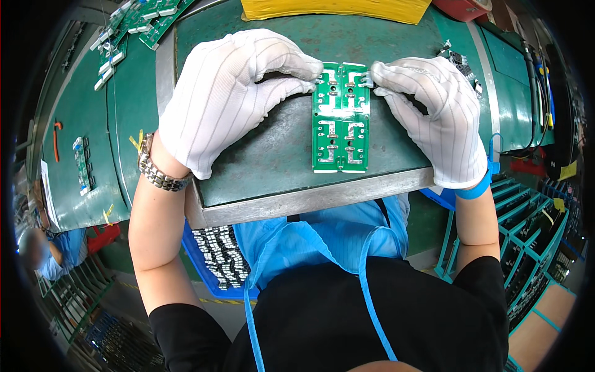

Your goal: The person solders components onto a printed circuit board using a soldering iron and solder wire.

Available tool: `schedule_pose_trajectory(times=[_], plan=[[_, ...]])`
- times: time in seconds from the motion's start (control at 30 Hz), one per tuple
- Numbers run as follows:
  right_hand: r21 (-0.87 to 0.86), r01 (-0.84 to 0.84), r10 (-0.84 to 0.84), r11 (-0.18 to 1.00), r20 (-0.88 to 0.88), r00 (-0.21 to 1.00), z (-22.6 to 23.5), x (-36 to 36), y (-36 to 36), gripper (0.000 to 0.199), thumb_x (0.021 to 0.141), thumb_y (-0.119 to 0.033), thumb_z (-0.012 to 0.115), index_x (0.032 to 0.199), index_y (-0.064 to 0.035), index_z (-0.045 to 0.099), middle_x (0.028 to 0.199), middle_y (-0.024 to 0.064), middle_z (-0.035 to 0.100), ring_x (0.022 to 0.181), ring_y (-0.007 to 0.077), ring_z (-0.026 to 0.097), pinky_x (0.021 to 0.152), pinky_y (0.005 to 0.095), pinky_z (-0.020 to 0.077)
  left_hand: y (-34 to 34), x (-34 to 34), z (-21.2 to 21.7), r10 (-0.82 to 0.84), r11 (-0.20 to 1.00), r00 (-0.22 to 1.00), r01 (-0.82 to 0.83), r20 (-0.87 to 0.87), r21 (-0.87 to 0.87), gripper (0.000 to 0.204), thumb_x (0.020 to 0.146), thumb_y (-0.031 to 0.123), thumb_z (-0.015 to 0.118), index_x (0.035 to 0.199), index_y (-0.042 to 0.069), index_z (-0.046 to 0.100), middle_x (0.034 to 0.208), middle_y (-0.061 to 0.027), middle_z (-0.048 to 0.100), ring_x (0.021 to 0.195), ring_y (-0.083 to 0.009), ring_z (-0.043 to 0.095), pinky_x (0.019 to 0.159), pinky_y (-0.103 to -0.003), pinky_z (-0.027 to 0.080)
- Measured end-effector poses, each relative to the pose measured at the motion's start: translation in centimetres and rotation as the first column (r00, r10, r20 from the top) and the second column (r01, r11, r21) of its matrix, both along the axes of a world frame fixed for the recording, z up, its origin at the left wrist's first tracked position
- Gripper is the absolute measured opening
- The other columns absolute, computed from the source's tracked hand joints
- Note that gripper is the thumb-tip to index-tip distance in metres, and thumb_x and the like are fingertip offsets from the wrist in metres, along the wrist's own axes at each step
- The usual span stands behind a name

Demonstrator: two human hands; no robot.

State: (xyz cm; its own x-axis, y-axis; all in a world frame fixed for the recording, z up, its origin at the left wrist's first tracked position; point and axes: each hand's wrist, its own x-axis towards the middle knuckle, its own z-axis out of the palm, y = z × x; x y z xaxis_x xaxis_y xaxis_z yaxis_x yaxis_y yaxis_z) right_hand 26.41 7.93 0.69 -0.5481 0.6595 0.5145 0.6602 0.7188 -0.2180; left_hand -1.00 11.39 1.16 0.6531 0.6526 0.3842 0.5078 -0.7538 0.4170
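A green printed circuit board panel (341, 115) lies over the dark green worktop near its front edge, its silvery solder pads facing up. My left hand (238, 87), in a white striped glove, pinches the panel's upper left edge between thumb and fingertips. At the upper right edge, my gloved right hand (434, 108) pinches the panel the same way. Pale connectors show at the edge beside the right fingertips, partly covered by them. Whether the panel rests flat or is slightly raised, I cannot tell.
Several circuit boards (133, 22) are heaped at the far left. A yellow bin (334, 9) stands at the back, with black components (460, 61) to its right. Below the worktop's metal edge (310, 197) sits a blue crate (211, 286) of small parts. Green racks (527, 232) stand at right.
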Motion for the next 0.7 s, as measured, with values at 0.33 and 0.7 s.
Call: schedule_pose_trajectory(times=[0.33, 0.7], plan=[[-0.008, -0.008, 0.008, 1.000, 0.001, 1.000, -0.02, -0.01, 0.15, 0.026, 0.078, -0.006, 0.075, 0.103, -0.0101, 0.072, 0.096, 0.0060, 0.070, 0.088, 0.0257, 0.066, 0.079, 0.0354, 0.0518, -0.01, 0.12, 0.03, -0.013, 1.000, 1.000, 0.013, 0.011, 0.002, 0.020, 0.078, 0.015, 0.079, 0.097, 0.008, 0.076, 0.095, -0.0076, 0.075, 0.089, -0.0262, 0.072, 0.078, -0.033, 0.058], [-0.006, -0.011, 0.011, 1.000, 0.023, 1.000, -0.34, 0.21, 0.08, 0.028, 0.076, -0.006, 0.076, 0.103, -0.0107, 0.071, 0.096, 0.0059, 0.069, 0.089, 0.0263, 0.065, 0.079, 0.0359, 0.0518, 0.00, 0.14, -0.19, -0.019, 1.000, 0.999, 0.019, 0.036, -0.001, 0.018, 0.078, 0.013, 0.079, 0.095, 0.007, 0.075, 0.094, -0.0078, 0.075, 0.089, -0.0266, 0.072, 0.077, -0.034, 0.058]])
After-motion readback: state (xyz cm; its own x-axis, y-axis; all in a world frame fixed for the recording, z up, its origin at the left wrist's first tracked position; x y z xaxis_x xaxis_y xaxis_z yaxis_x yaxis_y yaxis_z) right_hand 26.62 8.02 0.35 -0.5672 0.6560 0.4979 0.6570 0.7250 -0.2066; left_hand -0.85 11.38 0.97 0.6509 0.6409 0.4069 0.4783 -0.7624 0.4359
